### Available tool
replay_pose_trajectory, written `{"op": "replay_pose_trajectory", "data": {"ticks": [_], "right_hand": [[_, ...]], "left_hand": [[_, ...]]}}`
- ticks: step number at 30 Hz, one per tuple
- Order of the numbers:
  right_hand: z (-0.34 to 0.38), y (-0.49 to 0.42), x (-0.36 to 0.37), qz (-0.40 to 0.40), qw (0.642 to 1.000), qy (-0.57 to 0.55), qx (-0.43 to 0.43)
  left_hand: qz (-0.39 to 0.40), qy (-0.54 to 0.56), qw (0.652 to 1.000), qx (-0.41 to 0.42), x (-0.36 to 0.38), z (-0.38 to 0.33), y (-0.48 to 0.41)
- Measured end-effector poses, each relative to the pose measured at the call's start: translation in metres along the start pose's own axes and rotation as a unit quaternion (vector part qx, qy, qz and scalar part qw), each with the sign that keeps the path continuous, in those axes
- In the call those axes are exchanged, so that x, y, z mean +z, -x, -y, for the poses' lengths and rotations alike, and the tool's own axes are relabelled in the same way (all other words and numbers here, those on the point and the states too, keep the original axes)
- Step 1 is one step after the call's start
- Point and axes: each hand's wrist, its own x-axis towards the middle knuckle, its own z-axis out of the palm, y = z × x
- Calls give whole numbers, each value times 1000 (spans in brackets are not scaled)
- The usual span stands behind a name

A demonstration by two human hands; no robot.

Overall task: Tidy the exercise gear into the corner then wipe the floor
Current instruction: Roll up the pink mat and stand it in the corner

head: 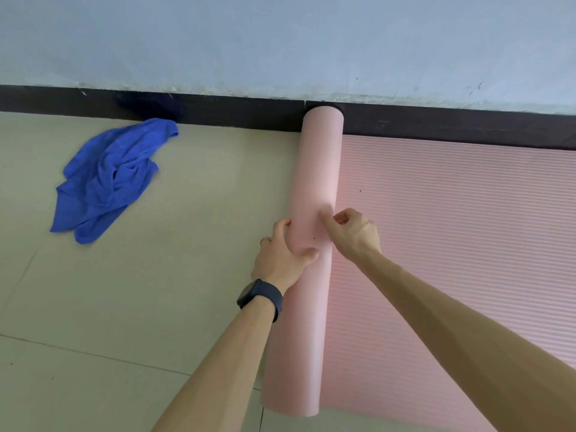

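Pink ribbed foam exercise mat (pixel 318 169), half rolled on beige tiled floor (pixel 156 291): near end at 6 o'clock, flat part toward 3 o'clock. Mid-roll: left hand (pixel 282 251) wrapped round left flank, thumb on top; right hand (pixel 352 235) pinching right flank at seam. Likely light, soft, springy, prone to unrolling; best squeezed mid-roll, both sides. Crumpled blue cloth (pixel 106 179) at 10 o'clock. Far end against black skirting board (pixel 218 110) at 12 o'clock.
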Motion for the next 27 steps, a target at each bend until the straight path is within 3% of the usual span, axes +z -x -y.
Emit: {"op": "replay_pose_trajectory", "data": {"ticks": [4, 9, 15, 19, 22, 27], "right_hand": [[-13, -3, -16, 45, 998, 36, 14], [-35, -13, -35, 67, 995, -33, 65], [-30, -3, -28, 19, 1000, 3, 0], [-27, 4, -33, 77, 996, 42, -22], [-34, -1, -45, 116, 990, 74, 9], [-63, -18, -68, 148, 988, -23, 39]], "left_hand": [[-36, -94, 995, 24, 20, -23, 14], [-36, 47, 998, 31, 20, -25, 3], [20, 15, 998, -52, 25, -22, 7], [-3, -10, 999, -47, 28, -32, 15], [8, -29, 999, -29, 39, -45, 21], [61, 47, 997, -24, 39, -57, 25]]}}
